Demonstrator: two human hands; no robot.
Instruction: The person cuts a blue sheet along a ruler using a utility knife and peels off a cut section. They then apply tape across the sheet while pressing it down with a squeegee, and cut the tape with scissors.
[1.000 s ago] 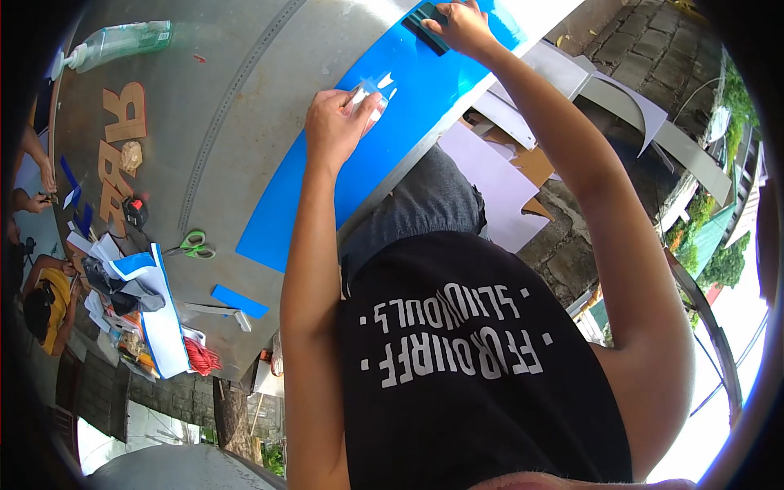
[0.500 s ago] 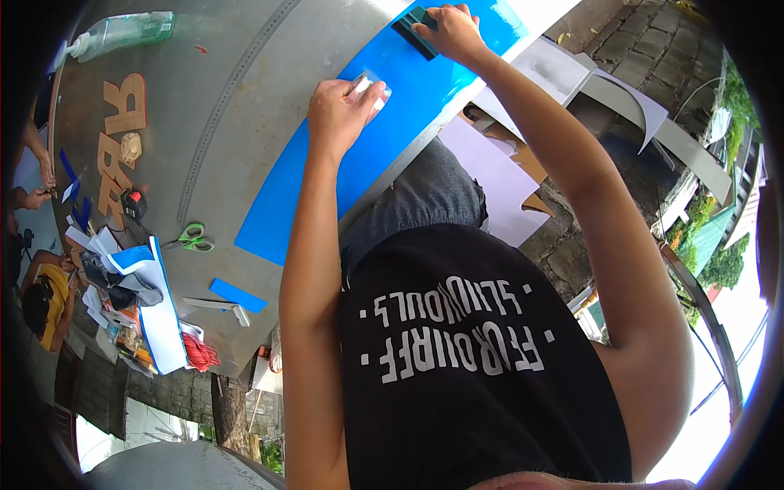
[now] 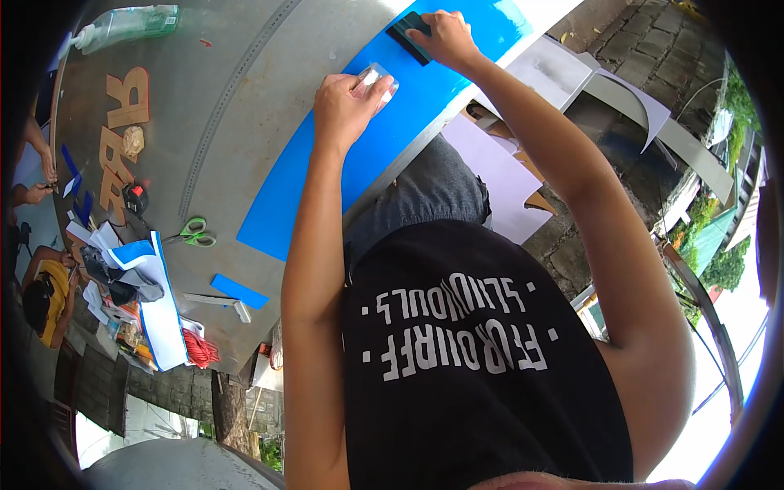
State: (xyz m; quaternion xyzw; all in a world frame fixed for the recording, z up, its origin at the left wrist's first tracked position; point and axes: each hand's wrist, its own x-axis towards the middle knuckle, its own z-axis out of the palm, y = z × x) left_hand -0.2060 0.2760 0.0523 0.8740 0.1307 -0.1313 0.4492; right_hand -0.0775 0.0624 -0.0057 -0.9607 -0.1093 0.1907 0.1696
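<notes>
A long blue sheet (image 3: 302, 180) lies along the near edge of the grey metal table. My left hand (image 3: 347, 110) is closed on a small clear and white piece (image 3: 377, 84), which looks like crumpled film, over the middle of the sheet. Farther up the sheet, my right hand (image 3: 447, 39) grips a flat dark squeegee (image 3: 408, 39) that rests on the blue surface. The sheet looks smooth and glossy by the squeegee. My fingertips partly hide both held things.
On the table (image 3: 245, 155) lie a long ruler (image 3: 219, 114), green scissors (image 3: 196, 232), a tape measure (image 3: 135, 198), cut letters (image 3: 128, 96), a bottle (image 3: 131, 26) and a blue strip (image 3: 239, 290). A person in yellow (image 3: 55, 298) and another person's hands (image 3: 41, 193) are at the left.
My right hand has shifted left and slightly down along the sheet with the squeegee. The clear and white piece in my left hand looks more bunched, and that hand has moved slightly up.
</notes>
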